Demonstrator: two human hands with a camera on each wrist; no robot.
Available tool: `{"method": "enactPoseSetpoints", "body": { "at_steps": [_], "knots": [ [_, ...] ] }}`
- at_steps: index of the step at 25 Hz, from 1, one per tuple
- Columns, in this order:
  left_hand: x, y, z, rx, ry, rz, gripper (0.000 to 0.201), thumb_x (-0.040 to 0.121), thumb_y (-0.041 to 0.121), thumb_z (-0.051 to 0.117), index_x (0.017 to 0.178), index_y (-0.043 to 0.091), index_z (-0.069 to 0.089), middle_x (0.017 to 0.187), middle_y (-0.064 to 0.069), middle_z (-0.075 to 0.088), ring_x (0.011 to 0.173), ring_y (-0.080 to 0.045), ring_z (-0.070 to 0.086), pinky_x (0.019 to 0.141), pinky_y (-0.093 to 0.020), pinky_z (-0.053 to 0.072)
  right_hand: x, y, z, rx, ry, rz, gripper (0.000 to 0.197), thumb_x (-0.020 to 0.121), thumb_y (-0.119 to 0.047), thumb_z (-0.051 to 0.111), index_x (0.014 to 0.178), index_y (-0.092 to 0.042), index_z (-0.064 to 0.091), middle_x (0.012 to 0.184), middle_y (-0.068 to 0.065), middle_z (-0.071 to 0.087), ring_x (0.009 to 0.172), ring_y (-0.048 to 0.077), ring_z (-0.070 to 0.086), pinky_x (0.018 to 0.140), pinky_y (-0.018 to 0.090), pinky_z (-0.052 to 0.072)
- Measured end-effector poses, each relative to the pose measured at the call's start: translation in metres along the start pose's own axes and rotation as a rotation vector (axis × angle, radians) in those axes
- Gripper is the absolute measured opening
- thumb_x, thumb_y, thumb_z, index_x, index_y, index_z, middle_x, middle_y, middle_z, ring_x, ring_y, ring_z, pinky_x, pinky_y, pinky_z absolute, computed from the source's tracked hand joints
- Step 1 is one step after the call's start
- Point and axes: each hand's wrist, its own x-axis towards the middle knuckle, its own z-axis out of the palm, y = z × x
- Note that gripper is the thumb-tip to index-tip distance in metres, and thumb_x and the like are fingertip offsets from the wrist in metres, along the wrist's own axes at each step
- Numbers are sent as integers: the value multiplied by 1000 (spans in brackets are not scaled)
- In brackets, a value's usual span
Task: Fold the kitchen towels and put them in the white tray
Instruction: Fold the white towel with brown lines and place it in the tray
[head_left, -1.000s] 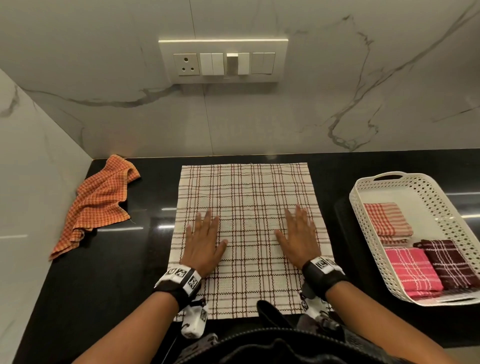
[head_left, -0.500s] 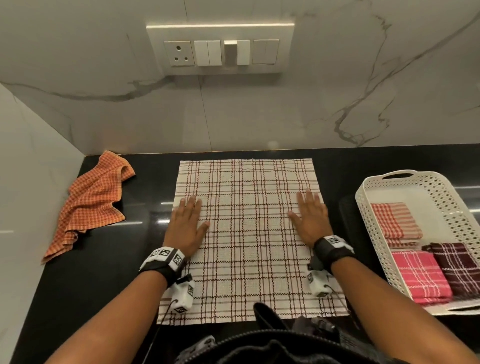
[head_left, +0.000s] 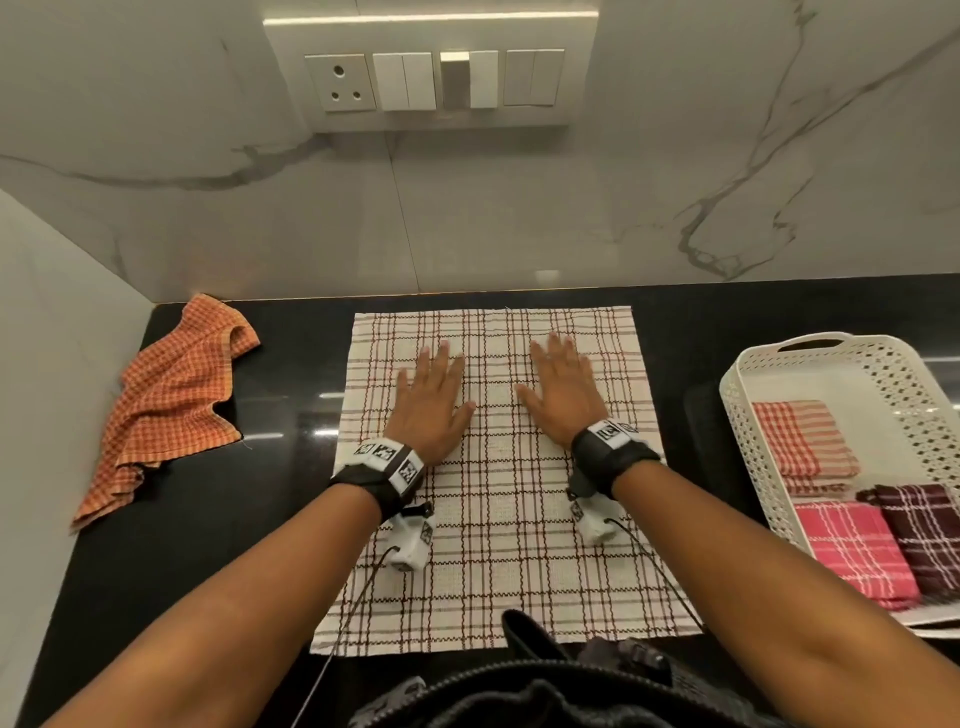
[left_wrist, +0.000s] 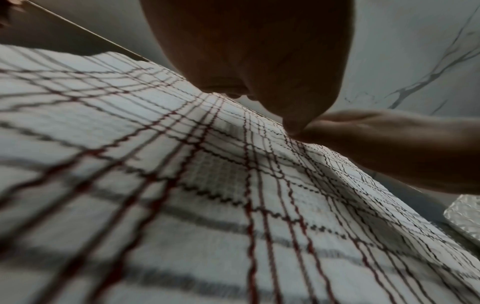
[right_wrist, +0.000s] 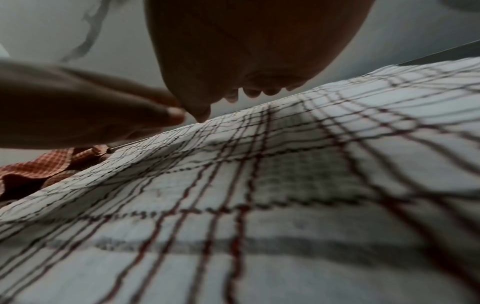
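On counter (head_left: 171, 561), plaid towel (head_left: 498, 525) spread flat, unfolded; L hand (head_left: 431, 400) & R hand (head_left: 563, 397) pressed flat, fingers straight, holding nothing, prob. smoothing pre-fold. Tray (head_left: 737, 410) to right, well apart.

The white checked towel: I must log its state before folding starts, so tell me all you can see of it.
The white checked towel looks like woven cotton, cream with thin dark red and black grid lines. It lies unfolded and flat on the black counter, roughly square, its far edge near the wall. The left hand and right hand rest on its far half, palms down.
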Motion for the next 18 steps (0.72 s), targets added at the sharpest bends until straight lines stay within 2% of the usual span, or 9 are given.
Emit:
{"method": "enactPoseSetpoints", "body": {
  "at_steps": [3,5,8,11,14,18],
  "knots": [
    [28,24,-2,16,-44,66,68,104,39,33,162,22,0,168,-3,-14,154,-26,-15,124,-57,-1,21,-36,7,-12,-74,-120,67,103,-40,36,160,-19,5,168,5,-5,155,26,-6,125,47,0],
    [39,19,-1,20,-74,54,70,104,37,36,162,22,0,169,-3,-13,155,-27,-14,124,-57,-1,30,-29,10,-13,-113,-122,65,104,-34,35,160,-21,5,168,5,-5,155,26,-6,125,50,2],
    [39,-21,-1,38,-57,4,73,103,53,32,161,25,-2,168,-1,-14,154,-26,-13,124,-51,-4,34,14,8,-30,-100,-82,66,104,-49,29,160,-29,1,167,1,-10,154,25,-11,124,54,-1],
    [26,-67,-6,65,-3,-99,79,100,65,23,161,24,-6,167,0,-16,154,-25,-15,123,-49,-7,31,69,-3,-11,-32,64,69,102,-60,23,160,-31,0,167,1,-12,153,27,-13,122,52,-4],
    [20,-86,-6,58,9,-179,85,98,69,19,161,18,-7,168,-2,-17,154,-23,-16,123,-50,-7,29,106,-18,8,-29,181,73,101,-61,25,160,-26,0,168,3,-12,154,27,-12,122,53,-4],
    [16,-74,-3,29,-10,-259,85,99,66,22,160,15,-9,167,-3,-20,154,-24,-18,123,-53,-8,36,107,-23,18,-64,204,78,100,-63,27,160,-24,-2,167,3,-14,153,27,-14,121,54,-5]
  ]
}}
